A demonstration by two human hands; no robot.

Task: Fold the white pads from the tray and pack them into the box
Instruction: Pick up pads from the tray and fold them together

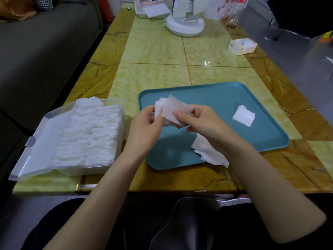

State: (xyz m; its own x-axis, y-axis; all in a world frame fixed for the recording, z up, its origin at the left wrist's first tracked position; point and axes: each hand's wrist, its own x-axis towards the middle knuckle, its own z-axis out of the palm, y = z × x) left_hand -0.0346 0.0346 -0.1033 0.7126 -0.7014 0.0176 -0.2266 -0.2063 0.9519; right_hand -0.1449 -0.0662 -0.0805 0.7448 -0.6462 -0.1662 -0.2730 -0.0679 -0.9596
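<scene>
Above the teal tray (225,91) both my hands hold a small bunch of white pads (169,109). My left hand (146,127) pinches the bunch at its left edge. My right hand (201,121) pinches the top pad's right end between thumb and fingers. One folded pad (243,118) lies alone on the tray's right side. A loose heap of pads (207,150) lies at the tray's near edge, partly hidden under my right wrist. The clear plastic box (118,157) stands to the left, lid open, holding rows of folded pads (90,134).
A white fan base (185,27) and a white tray with paper (153,10) stand at the table's far end. A plastic bag (227,8) and a small white pack (242,46) lie at the far right. A grey sofa (45,51) runs along the left.
</scene>
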